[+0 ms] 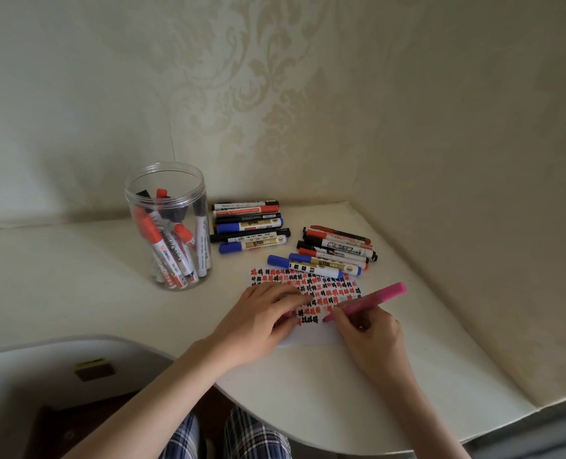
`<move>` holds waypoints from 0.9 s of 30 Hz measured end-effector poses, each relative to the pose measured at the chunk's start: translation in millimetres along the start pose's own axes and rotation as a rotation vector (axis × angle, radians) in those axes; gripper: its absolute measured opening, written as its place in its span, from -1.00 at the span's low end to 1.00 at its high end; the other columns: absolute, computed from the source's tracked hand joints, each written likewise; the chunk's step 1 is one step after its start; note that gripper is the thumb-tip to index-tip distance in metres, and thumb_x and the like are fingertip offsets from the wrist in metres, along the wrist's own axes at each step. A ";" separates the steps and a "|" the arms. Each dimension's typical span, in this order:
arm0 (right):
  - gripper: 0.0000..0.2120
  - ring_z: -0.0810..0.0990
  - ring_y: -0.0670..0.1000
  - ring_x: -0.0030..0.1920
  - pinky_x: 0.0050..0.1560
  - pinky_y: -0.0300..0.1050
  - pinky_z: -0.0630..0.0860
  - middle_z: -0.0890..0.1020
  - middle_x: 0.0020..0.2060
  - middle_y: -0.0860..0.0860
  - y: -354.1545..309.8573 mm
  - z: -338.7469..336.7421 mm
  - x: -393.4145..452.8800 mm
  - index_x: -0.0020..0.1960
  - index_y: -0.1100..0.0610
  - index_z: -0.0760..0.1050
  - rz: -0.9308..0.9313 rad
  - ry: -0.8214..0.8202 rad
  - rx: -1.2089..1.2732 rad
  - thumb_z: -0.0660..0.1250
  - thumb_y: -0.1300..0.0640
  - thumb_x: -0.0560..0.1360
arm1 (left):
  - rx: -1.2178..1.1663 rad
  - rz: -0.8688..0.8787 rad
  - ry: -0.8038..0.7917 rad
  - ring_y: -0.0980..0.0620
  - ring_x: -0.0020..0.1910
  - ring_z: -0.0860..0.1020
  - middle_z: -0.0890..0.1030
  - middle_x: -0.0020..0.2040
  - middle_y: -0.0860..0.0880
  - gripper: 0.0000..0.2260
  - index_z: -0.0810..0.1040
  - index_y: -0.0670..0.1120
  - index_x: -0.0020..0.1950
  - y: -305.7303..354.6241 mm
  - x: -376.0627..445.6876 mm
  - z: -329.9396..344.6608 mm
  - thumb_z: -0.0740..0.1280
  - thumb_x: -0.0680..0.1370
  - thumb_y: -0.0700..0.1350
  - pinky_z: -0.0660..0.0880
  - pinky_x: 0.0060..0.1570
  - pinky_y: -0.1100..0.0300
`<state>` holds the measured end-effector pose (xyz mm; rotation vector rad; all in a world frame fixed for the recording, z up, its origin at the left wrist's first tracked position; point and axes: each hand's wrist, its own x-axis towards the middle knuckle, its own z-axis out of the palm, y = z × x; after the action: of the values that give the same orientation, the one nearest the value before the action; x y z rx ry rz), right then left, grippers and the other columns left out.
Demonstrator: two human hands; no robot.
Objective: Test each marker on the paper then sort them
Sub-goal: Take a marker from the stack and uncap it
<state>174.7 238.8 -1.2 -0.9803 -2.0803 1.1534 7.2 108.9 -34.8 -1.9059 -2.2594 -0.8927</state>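
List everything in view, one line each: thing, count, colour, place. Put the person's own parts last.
jar: one, clear plastic, open top, standing on the table's left, holding several red and black markers
far marker pile: about seven, black, red and blue caps, lying right of the jar near the wall
near marker pile: roughly eight, red, black and blue caps, lying just beyond the paper
paper: one, white, covered in red and black test marks, under both hands
pink marker: one, uncapped, tip down on the paper
table: one, white, curved front edge
wall: cream, patterned wallpaper
left hand: flat on the paper, steadying it
right hand: grip around the pink marker
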 end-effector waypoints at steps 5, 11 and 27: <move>-0.94 0.59 -0.06 -0.36 -0.41 -0.29 0.43 0.69 -0.31 -0.04 -0.8 -6.3 3.3 -0.15 0.02 0.65 0.070 0.012 0.161 0.43 0.09 0.50 | -0.356 -0.231 0.085 0.26 0.16 0.50 0.49 0.22 0.13 -0.48 0.39 0.11 0.40 -5.3 -16.0 -11.9 0.45 0.47 0.00 0.49 0.21 0.26; -0.76 0.33 -0.07 -0.45 -0.44 -0.21 0.27 0.42 -0.44 0.02 -19.4 -5.4 6.9 -0.04 0.20 0.63 0.107 -0.082 0.389 0.29 0.04 0.59 | -0.260 -0.261 0.138 0.15 0.08 0.49 0.57 0.05 0.15 -0.77 0.63 0.01 0.12 -6.3 -15.5 -12.6 0.46 0.47 -0.06 0.49 0.14 0.13; -0.77 0.47 -0.01 -0.38 -0.31 -0.12 0.40 0.57 -0.42 0.09 -48.4 44.6 -2.3 -0.24 0.19 0.57 0.134 -0.184 0.447 0.42 0.05 0.49 | -0.742 -0.405 0.226 0.10 0.01 0.62 0.66 -0.02 0.15 -0.80 0.61 0.10 0.08 -9.1 -22.5 -25.0 0.44 0.52 -0.15 0.60 0.02 0.09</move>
<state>126.7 198.7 19.7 -0.8271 -1.7887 1.7400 -3.7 76.8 -26.5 -1.3949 -2.4001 -2.1176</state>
